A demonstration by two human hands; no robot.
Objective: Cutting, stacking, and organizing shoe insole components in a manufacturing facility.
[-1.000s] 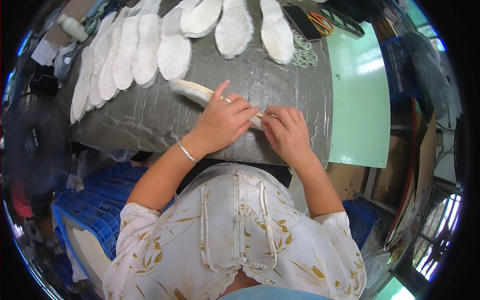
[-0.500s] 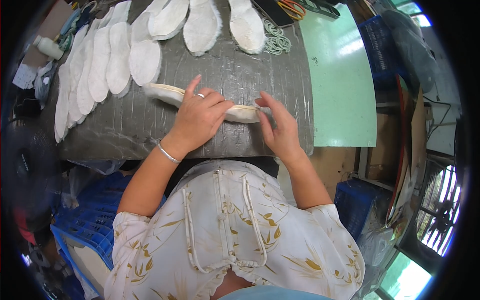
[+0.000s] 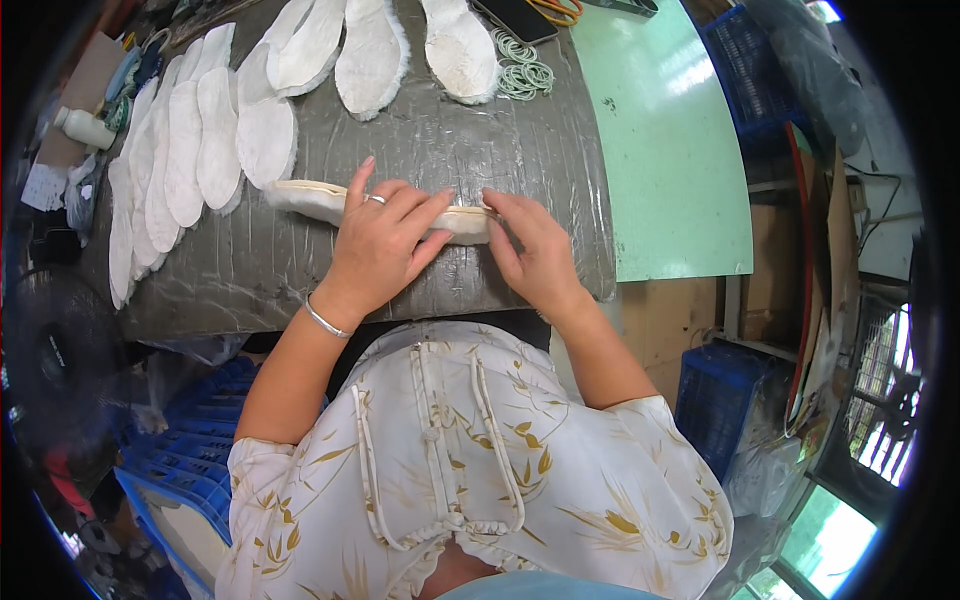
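Both hands are down on the insole (image 3: 310, 197), a long cream piece lying flat on the grey wrapped desk (image 3: 420, 150). Its long axis runs left to right across the desk, tilted a touch, with the rounded end poking out past the left hand (image 3: 385, 240) toward the stack of soles and the other end tucked under the right hand (image 3: 525, 245). The left hand lies spread over the middle of it, fingers splayed and pressing flat, a ring on one finger and a bangle (image 3: 325, 320) at the wrist. The right hand sits just beside, fingers bent over the near end, thumb toward the left hand; it pinches or presses that end, hard to tell which.

Beyond the left hand's fingertips, a fan of white soles (image 3: 190, 150) overlaps in a row; three more soles (image 3: 370, 50) lie farther out. Past the right hand's fingers sits a small heap of pale green rubber bands (image 3: 520, 72). Out to the right of the right hand is a green board (image 3: 670, 150), and lower down a blue crate (image 3: 715, 400).
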